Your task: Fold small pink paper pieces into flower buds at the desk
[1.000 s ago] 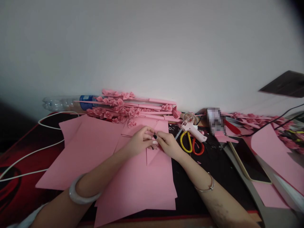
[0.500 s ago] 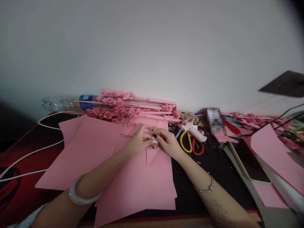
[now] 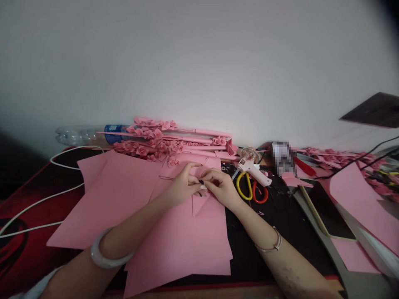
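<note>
My left hand (image 3: 184, 185) and my right hand (image 3: 222, 189) meet over a stack of pink paper sheets (image 3: 181, 245). Thumbs and fingers of both are closed in a pinch on a folded piece of pink paper (image 3: 200, 206). Its pointed lower part shows below the fingers; its upper part is largely hidden by them. Just beyond my hands lies a small pink paper flower (image 3: 172, 161). To the right are scissors (image 3: 244, 187) with one yellow and one red handle, and a white glue gun (image 3: 256, 172) rests by them.
Pink paper roses on stems (image 3: 174, 145) lie along the wall beside a clear plastic bottle (image 3: 84, 135). A white cable (image 3: 40, 207) loops at the left. On the right are a phone or tablet (image 3: 330, 211), a curled pink sheet (image 3: 364, 199) and more paper flowers (image 3: 330, 158).
My right fingers have shifted slightly on the folded paper, the index finger now more bent over the thumb. My left hand has barely moved.
</note>
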Demonstrator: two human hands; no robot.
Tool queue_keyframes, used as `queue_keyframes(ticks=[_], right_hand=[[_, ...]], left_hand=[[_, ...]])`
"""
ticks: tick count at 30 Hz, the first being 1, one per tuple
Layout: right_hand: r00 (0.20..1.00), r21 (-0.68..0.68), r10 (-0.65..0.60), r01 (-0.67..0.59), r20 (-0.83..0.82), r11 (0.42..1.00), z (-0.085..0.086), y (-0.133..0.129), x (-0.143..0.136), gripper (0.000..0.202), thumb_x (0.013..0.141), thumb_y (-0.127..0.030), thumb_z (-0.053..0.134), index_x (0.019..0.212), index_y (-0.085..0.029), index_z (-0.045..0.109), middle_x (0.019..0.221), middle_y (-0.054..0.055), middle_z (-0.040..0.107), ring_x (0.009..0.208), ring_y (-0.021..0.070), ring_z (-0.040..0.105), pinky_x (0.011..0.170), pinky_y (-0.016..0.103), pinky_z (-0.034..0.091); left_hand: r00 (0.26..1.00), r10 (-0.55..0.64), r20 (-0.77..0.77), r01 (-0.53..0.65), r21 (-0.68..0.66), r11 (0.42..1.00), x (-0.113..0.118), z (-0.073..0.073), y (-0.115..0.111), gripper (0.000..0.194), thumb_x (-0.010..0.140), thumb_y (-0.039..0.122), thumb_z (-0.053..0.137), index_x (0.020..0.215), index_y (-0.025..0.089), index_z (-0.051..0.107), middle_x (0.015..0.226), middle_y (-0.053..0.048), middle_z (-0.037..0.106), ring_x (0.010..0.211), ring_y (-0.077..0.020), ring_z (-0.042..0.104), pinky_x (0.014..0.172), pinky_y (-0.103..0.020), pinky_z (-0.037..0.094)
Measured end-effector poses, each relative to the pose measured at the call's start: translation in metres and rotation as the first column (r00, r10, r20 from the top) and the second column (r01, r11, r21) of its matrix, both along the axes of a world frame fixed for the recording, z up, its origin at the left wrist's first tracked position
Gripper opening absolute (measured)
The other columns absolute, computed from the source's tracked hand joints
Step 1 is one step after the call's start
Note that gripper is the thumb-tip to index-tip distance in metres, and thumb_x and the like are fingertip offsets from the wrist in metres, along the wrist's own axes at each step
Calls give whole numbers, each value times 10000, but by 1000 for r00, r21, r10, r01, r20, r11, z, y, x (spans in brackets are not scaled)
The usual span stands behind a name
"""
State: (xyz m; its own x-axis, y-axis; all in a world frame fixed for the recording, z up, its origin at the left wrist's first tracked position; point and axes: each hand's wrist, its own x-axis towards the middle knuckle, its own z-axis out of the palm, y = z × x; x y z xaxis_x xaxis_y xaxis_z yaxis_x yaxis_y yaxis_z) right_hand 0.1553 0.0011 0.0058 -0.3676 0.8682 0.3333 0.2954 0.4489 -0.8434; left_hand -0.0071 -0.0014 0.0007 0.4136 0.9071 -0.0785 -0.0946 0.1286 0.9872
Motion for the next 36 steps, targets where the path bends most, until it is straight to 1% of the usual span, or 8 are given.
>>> queue_keyframes(ticks=[7, 15, 24, 28, 30, 32, 34, 36], right_hand=[[998, 51, 56, -57, 11, 997, 4, 0, 3, 318, 924, -272, 373, 778, -164, 634, 844, 71, 590, 811, 163, 570, 771, 303, 439], [996, 86, 63, -68, 58, 994, 6, -2, 4, 374, 939, -313, 329, 827, -166, 655, 874, 80, 579, 832, 163, 563, 788, 297, 442], [997, 45, 66, -68, 51, 997, 6, -1, 4, 419, 937, -367, 310, 815, -166, 657, 877, 81, 592, 830, 171, 570, 792, 300, 437], [999, 5, 23, -24, 49, 1000, 5, -1, 4, 357, 931, -350, 341, 817, -160, 621, 814, 53, 587, 761, 154, 560, 721, 268, 425], [996, -16, -42, 44, 76, 999, 3, 0, 3, 288, 922, -334, 368, 824, -164, 579, 728, 20, 558, 667, 134, 522, 646, 247, 405], [989, -20, -95, 98, 111, 995, 2, 0, 1, 236, 911, -312, 395, 775, -172, 527, 643, -14, 500, 589, 117, 459, 585, 232, 372], [984, -12, -90, 93, 155, 996, 2, 1, 0, 234, 895, -280, 416, 692, -179, 472, 598, -31, 445, 558, 108, 413, 555, 224, 345], [977, -14, -42, 46, 208, 999, 2, 2, 0, 252, 874, -235, 431, 627, -183, 426, 573, -39, 408, 543, 103, 385, 531, 217, 322]], left_hand=[[1000, -8, 14, 9, -69, 998, 0, 6, 1, 562, 699, 208, 690, 1140, 173, 344, 584, 27, 628, 575, -166, 658, 600, -289, 506], [999, 16, 38, -10, -147, 989, 0, 11, 2, 559, 709, 184, 685, 1146, 167, 336, 630, 6, 653, 593, -167, 663, 611, -294, 507], [999, -17, 49, 23, -126, 992, -1, 10, 2, 533, 733, 222, 665, 1152, 172, 339, 688, -14, 664, 621, -167, 664, 635, -307, 507], [1000, 3, 26, 0, -114, 993, -1, 10, 2, 509, 740, 217, 650, 1149, 177, 350, 647, 7, 648, 606, -169, 663, 633, -312, 509], [1000, 7, 24, -4, -100, 995, -1, 9, 1, 493, 742, 219, 641, 1144, 184, 358, 667, 2, 656, 609, -167, 663, 627, -304, 508], [1000, -1, 25, 3, -83, 997, -1, 7, 1, 483, 744, 222, 633, 1142, 192, 362, 708, -11, 667, 616, -165, 665, 621, -297, 506], [1000, -11, 21, 12, -75, 997, -1, 6, 1, 468, 754, 217, 616, 1145, 196, 359, 715, -12, 667, 622, -164, 667, 621, -291, 503], [1000, -22, 21, 23, -74, 997, -1, 6, 0, 459, 762, 203, 602, 1147, 197, 353, 703, -5, 660, 625, -161, 668, 619, -281, 499]])
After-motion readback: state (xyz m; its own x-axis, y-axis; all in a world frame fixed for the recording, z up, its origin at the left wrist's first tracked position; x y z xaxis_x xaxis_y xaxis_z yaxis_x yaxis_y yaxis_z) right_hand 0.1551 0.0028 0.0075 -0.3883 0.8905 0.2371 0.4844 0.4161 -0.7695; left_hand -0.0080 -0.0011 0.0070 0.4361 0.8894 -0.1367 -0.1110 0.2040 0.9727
